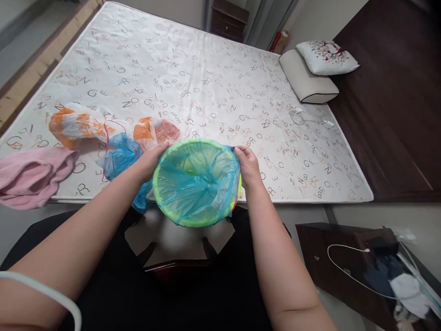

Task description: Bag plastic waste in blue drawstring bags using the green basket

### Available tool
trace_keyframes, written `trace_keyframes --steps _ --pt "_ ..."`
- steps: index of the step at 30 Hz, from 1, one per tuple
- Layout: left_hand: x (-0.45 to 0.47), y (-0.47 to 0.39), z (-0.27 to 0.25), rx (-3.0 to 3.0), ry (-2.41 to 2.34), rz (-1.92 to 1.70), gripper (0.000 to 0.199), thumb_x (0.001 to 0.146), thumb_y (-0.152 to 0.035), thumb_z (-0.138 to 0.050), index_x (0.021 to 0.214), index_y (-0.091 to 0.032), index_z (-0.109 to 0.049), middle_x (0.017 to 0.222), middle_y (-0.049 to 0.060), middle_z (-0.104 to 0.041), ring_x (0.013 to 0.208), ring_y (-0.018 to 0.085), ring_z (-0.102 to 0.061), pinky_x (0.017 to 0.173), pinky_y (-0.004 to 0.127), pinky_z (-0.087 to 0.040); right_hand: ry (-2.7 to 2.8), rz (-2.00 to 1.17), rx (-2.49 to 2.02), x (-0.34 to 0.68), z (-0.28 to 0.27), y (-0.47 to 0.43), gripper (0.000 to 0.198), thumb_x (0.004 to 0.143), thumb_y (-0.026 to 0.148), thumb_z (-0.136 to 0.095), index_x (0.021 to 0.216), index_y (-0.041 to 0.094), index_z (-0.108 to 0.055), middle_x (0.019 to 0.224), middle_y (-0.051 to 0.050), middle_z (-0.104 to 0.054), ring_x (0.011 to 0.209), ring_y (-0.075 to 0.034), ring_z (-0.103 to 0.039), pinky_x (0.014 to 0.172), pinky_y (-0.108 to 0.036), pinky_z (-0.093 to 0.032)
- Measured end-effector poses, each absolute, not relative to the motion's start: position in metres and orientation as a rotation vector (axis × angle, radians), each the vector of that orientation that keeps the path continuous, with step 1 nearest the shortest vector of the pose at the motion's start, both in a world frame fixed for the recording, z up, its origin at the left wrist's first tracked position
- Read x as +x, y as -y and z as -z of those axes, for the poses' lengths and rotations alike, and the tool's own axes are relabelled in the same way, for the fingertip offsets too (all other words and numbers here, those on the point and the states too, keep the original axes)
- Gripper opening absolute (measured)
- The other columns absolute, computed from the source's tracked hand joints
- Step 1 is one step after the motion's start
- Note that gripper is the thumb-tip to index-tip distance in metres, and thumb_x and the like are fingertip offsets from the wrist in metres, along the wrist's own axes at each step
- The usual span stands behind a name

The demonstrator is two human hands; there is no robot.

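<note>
A round green bin [155, 184] is held in front of me, its mouth tilted up toward me. A thin blue plastic bag [196, 202] stretches across the mouth and over the rim, sagging into the middle. At the bin's left side my left hand [155, 158] grips the rim, its fingers partly hidden behind it. On the right, my right hand [248, 168] pinches the bag's edge at the rim between thumb and fingers. More blue plastic [122, 154] with a pink-red tie lies just beyond my left forearm.
A letter-printed mattress [213, 87] spreads ahead. Orange-and-white plastic bags [81, 124] and a pink cloth [34, 172] lie at its left. Pillows [310, 80] and a white cable [301, 115] are at the right. A dark nightstand [330, 257] stands low right.
</note>
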State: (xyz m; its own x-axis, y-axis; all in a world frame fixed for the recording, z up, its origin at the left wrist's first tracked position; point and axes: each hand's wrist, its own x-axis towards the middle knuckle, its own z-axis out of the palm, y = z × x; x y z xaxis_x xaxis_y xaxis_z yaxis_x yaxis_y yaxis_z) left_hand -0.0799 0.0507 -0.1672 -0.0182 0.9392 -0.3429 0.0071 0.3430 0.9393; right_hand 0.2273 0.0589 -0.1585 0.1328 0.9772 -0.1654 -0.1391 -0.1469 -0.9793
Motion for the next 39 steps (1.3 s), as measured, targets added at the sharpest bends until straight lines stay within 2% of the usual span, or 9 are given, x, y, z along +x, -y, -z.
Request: trace_keyframes --steps 7,11,15,18,21,23,27,34,39 --pt "-0.088 -0.048 0.162 0.987 -1.393 -0.863 0.053 0.081 -0.056 -0.075 0.119 -0.019 -0.076 0.106 0.01 -0.079 0.1 0.032 -0.073 0.086 0.043 -0.061 1.17 -1.25 -1.476 0.238 0.16 -0.055 0.047 0.081 0.061 -0.072 0.107 0.024 -0.063 0.105 -0.003 -0.068 0.097 -0.018 -0.064 0.086 -0.03 -0.052" --pt "-0.094 -0.051 0.164 1.017 -1.48 -0.925 0.053 0.081 -0.058 -0.074 0.117 -0.02 -0.076 0.102 0.009 -0.079 0.095 0.03 -0.073 0.079 0.039 -0.061 1.262 -1.299 -1.538 0.244 0.153 -0.051 0.041 0.083 0.064 -0.067 0.092 0.023 -0.065 0.084 0.0 -0.064 0.077 -0.017 -0.059 0.067 -0.029 -0.049" --pt "-0.092 -0.052 0.166 1.07 -1.501 -0.928 0.055 0.08 -0.06 -0.073 0.118 -0.02 -0.076 0.105 0.008 -0.079 0.095 0.028 -0.071 0.078 0.036 -0.059 1.252 -1.257 -1.542 0.248 0.152 -0.049 0.032 0.083 0.054 -0.069 0.081 0.023 -0.063 0.07 0.002 -0.057 0.062 -0.014 -0.048 0.057 -0.027 -0.042" --pt "-0.09 -0.053 0.167 1.111 -1.511 -0.975 0.058 0.079 -0.055 -0.075 0.125 -0.021 -0.072 0.114 0.008 -0.077 0.1 0.027 -0.071 0.082 0.036 -0.059 1.279 -1.163 -1.699 0.251 0.163 -0.05 0.025 0.084 0.048 -0.063 0.08 0.023 -0.063 0.071 0.001 -0.06 0.064 -0.015 -0.048 0.059 -0.027 -0.041" --pt "-0.088 -0.054 0.168 1.126 -1.459 -0.993 0.058 0.079 -0.048 -0.077 0.13 -0.022 -0.068 0.121 0.009 -0.075 0.104 0.027 -0.07 0.088 0.038 -0.058 1.446 -1.098 -1.893 0.252 0.178 -0.05 0.019 0.076 0.04 -0.067 0.074 0.022 -0.064 0.074 -0.002 -0.066 0.072 -0.018 -0.054 0.067 -0.03 -0.044" --pt "-0.085 -0.054 0.167 1.14 -1.407 -0.965 0.057 0.079 -0.044 -0.077 0.13 -0.022 -0.067 0.125 0.01 -0.074 0.108 0.027 -0.07 0.092 0.04 -0.058 1.521 -1.147 -1.942 0.251 0.187 -0.048 0.015 0.071 0.036 -0.071 0.071 0.022 -0.066 0.074 -0.004 -0.069 0.077 -0.022 -0.057 0.071 -0.032 -0.045" --pt "-0.08 -0.052 0.165 1.188 -1.378 -0.932 0.058 0.078 -0.039 -0.076 0.132 -0.023 -0.065 0.133 0.01 -0.071 0.119 0.029 -0.067 0.099 0.043 -0.056 1.451 -1.232 -1.956 0.251 0.196 -0.045 0.014 0.07 0.037 -0.07 0.068 0.024 -0.066 0.071 -0.005 -0.07 0.08 -0.027 -0.06 0.073 -0.036 -0.045" --pt "-0.083 -0.05 0.174 1.284 -1.348 -0.898 0.065 0.078 -0.038 -0.074 0.14 -0.023 -0.061 0.135 0.008 -0.067 0.126 0.03 -0.061 0.109 0.045 -0.05 1.584 -0.99 -2.035 0.262 0.191 -0.055 0.013 0.073 0.037 -0.069 0.076 0.024 -0.068 0.082 -0.008 -0.072 0.086 -0.027 -0.058 0.082 -0.039 -0.045" --pt "-0.073 -0.046 0.174 1.347 -1.332 -0.912 0.067 0.081 -0.037 -0.066 0.145 -0.024 -0.056 0.142 0.007 -0.063 0.133 0.03 -0.056 0.115 0.047 -0.045 1.45 -0.303 -1.883 0.265 0.133 -0.049 0.023 0.092 0.033 -0.045 0.097 0.022 -0.065 0.105 -0.01 -0.068 0.096 -0.025 -0.06 0.094 -0.042 -0.046"
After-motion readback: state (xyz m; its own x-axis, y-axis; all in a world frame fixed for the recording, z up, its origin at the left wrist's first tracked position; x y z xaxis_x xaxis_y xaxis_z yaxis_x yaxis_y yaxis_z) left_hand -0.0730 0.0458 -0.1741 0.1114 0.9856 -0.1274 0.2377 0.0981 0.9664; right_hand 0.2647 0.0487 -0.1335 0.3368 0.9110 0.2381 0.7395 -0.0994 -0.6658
